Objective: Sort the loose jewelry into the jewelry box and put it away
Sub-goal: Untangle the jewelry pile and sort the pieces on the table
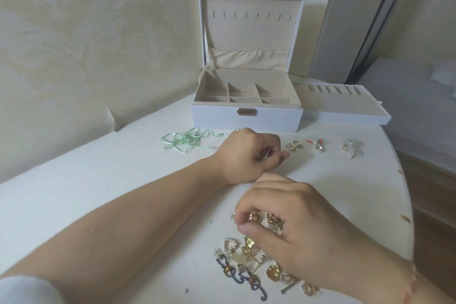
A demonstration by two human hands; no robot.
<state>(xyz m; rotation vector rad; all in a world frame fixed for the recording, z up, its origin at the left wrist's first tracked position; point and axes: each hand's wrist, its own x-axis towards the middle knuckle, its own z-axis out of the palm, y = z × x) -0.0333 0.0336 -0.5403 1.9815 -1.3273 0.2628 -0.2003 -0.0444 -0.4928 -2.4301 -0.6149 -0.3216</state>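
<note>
Jewelry pile: tangled gold, pearl and crystal earrings (256,261), lower centre of frame.
Right hand (296,224): fingertips pinched on a gold flower earring (254,217); neighbours may snag and scatter.
Left hand (246,155): curled shut around a thin pin; could slip.
Box: open white compartmented jewelry box (246,116), upper centre, empty.

Two bare forearms, no rings or watches anywhere

Left hand (246,155) sits mid-frame, right hand (296,224) lower right. Both are bare: no rings on the fingers I can see, no bracelet or watch at either wrist, nails short and unpainted as far as they show. The left forearm runs long and uncovered from the lower left of the frame up to the wrist. Only clothing in sight is a bit of white sleeve (27,290) bunched in the bottom left corner, soft-looking and plain, too blurry to tell the fabric. The right arm is bare too, cut off at the bottom right edge.
</note>
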